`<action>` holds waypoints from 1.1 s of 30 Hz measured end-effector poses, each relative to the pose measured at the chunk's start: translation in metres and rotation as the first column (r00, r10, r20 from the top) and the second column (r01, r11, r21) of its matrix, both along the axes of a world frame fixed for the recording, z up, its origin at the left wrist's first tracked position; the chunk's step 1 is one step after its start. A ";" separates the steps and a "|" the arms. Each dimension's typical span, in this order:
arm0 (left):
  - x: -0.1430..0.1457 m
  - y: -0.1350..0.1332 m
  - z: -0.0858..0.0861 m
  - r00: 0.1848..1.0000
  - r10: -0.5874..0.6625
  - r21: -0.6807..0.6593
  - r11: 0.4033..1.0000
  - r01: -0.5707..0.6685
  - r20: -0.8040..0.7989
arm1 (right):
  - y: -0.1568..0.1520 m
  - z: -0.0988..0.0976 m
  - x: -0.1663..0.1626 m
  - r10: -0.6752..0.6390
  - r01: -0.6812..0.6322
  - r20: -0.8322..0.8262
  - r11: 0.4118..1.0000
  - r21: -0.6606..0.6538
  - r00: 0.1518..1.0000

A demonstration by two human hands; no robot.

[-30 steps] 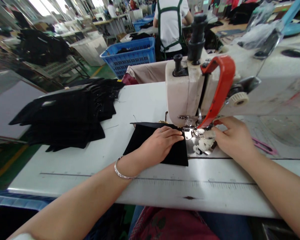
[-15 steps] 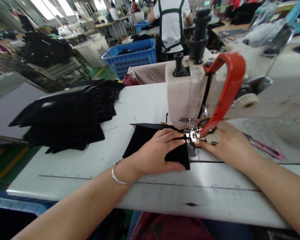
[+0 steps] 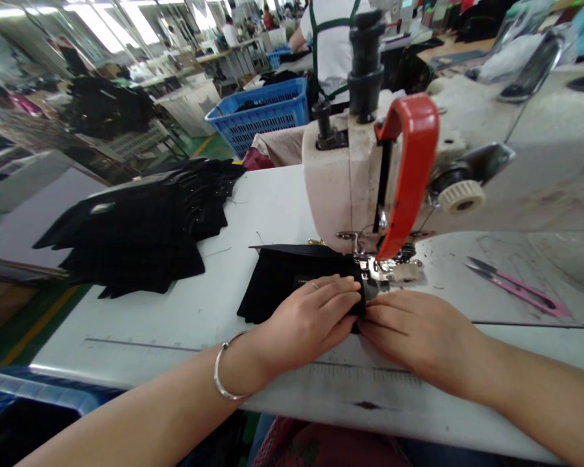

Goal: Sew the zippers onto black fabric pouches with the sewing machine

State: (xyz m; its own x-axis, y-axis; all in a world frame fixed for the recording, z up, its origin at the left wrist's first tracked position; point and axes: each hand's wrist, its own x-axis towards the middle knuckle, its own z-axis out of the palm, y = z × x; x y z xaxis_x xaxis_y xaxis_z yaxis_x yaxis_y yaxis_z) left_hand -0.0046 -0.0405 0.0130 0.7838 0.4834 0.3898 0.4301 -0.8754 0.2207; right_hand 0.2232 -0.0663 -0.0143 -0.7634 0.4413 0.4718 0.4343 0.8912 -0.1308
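Observation:
A black fabric piece (image 3: 272, 285) with a small dark label lies on the white sewing table, its right edge beside the metal presser foot (image 3: 372, 269) of the sewing machine (image 3: 328, 194). My left hand (image 3: 311, 318), with a ring and a silver bangle at the wrist, presses on the piece near its right edge, fingers together and thumb tucked in. Just right of it, my right hand (image 3: 423, 337) pinches the near right corner of the same piece. The fingertips of both hands almost meet there, and they hide that corner.
Pink-handled thread snips (image 3: 520, 288) lie right of the machine. A stack of black fabric pieces (image 3: 136, 220) sits on the table's left. A red curved bar (image 3: 413, 175) stands before the machine head. Behind are a blue basket (image 3: 263, 117) and a person in a white shirt (image 3: 333, 52).
My right hand has come from behind the presser foot toward me and onto the fabric's near corner. My left fingers have drawn closer together, and the label now shows.

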 end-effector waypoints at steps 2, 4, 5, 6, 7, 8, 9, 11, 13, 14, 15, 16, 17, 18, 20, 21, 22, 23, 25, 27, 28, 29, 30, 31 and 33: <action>0.002 0.001 -0.002 0.991 -0.043 0.094 0.994 0.055 -0.126 | -0.002 0.001 0.000 -0.003 0.003 -0.018 1.000 -0.001 1.000; 0.003 0.003 -0.003 0.976 -0.049 0.136 0.988 0.079 -0.213 | -0.003 0.004 0.000 0.000 0.000 -0.021 1.000 -0.004 1.000; 0.003 0.005 -0.004 0.973 -0.043 0.139 0.987 0.077 -0.228 | -0.003 0.005 0.000 -0.002 0.002 -0.023 1.000 -0.006 1.000; 0.004 0.006 -0.004 0.972 -0.040 0.135 0.988 0.073 -0.233 | -0.003 0.006 -0.001 -0.005 0.005 -0.022 1.000 -0.011 1.000; 0.004 0.008 -0.005 0.973 -0.036 0.129 0.989 0.067 -0.228 | -0.002 0.007 -0.001 -0.012 0.012 -0.023 1.000 -0.011 1.000; 0.004 0.010 -0.004 0.974 -0.038 0.124 0.990 0.067 -0.224 | -0.001 0.007 -0.001 -0.021 0.021 -0.022 1.000 -0.009 1.000; 0.004 0.012 -0.004 0.974 -0.038 0.120 0.991 0.066 -0.222 | -0.001 0.007 -0.002 -0.029 0.029 -0.023 1.000 -0.006 0.999; 0.005 0.016 -0.003 0.975 -0.028 0.115 0.992 0.055 -0.222 | 0.001 0.007 -0.002 -0.045 0.045 -0.025 0.999 -0.003 0.999; 0.005 0.019 -0.003 0.971 -0.025 0.130 0.990 0.057 -0.239 | 0.002 0.006 -0.003 -0.062 0.062 -0.027 0.998 -0.006 0.998; 0.006 0.022 -0.003 0.968 -0.030 0.143 0.987 0.068 -0.251 | 0.003 0.006 -0.003 -0.068 0.068 -0.028 0.998 -0.009 0.997; 0.006 0.024 -0.004 0.966 -0.036 0.161 0.984 0.079 -0.256 | 0.003 0.005 -0.003 -0.076 0.076 -0.028 0.997 -0.010 0.997; 0.005 0.026 -0.005 0.964 -0.045 0.180 0.979 0.094 -0.261 | 0.004 0.005 -0.003 -0.085 0.084 -0.024 0.996 -0.012 0.996; 0.005 0.028 -0.007 0.964 -0.052 0.196 0.975 0.106 -0.261 | 0.005 0.005 -0.003 -0.093 0.093 -0.019 0.996 -0.015 0.995; 0.005 0.030 -0.008 0.966 -0.054 0.204 0.973 0.108 -0.252 | 0.005 0.006 -0.003 -0.104 0.103 -0.015 0.994 -0.019 0.994; 0.004 0.033 -0.010 0.974 -0.038 0.190 0.978 0.082 -0.225 | 0.006 0.006 -0.004 -0.123 0.122 -0.011 0.992 -0.023 0.992; 0.004 0.033 -0.011 0.979 -0.016 0.173 0.984 0.052 -0.204 | 0.007 0.006 -0.004 -0.129 0.129 -0.012 0.991 -0.022 0.992; 0.005 0.033 -0.011 0.984 0.009 0.151 0.988 0.019 -0.178 | 0.007 0.006 -0.004 -0.135 0.135 -0.013 0.991 -0.021 0.991; 0.005 0.032 -0.011 0.989 0.034 0.129 0.992 -0.015 -0.143 | 0.007 0.006 -0.004 -0.140 0.140 -0.014 0.990 -0.024 0.990; 0.005 0.028 -0.010 0.996 0.054 0.096 0.994 -0.047 -0.068 | 0.007 0.007 -0.002 -0.144 0.143 -0.010 0.989 -0.047 0.990; 0.004 0.024 -0.009 0.999 0.029 0.087 0.996 -0.028 -0.013 | 0.008 0.011 0.002 -0.124 0.123 -0.008 0.986 -0.110 0.992; 0.004 0.022 -0.009 1.000 0.013 0.089 0.996 -0.013 0.008 | 0.008 0.013 0.005 -0.110 0.107 -0.012 0.983 -0.148 0.994; 0.003 0.021 -0.009 1.000 -0.006 0.094 0.996 0.004 0.021 | 0.009 0.015 0.008 -0.099 0.094 -0.019 0.979 -0.180 0.995; 0.002 0.021 -0.009 0.999 -0.025 0.100 0.995 0.023 0.026 | 0.010 0.017 0.012 -0.094 0.087 -0.028 0.976 -0.200 0.995; 0.002 0.021 -0.009 0.999 -0.044 0.104 0.994 0.040 0.028 | 0.010 0.019 0.015 -0.095 0.085 -0.036 0.974 -0.210 0.995; 0.001 0.022 -0.009 0.997 -0.066 0.104 0.993 0.063 0.029 | 0.012 0.022 0.021 -0.106 0.096 -0.039 0.974 -0.208 0.994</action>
State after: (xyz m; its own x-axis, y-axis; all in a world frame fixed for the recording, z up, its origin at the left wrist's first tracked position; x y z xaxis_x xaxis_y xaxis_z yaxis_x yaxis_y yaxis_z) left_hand -0.0039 -0.0181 0.0042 0.7986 0.3882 0.4600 0.3659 -0.9199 0.1410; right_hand 0.2442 -0.0544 0.0072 -0.6879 0.6060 0.3995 0.5088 0.7951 -0.3301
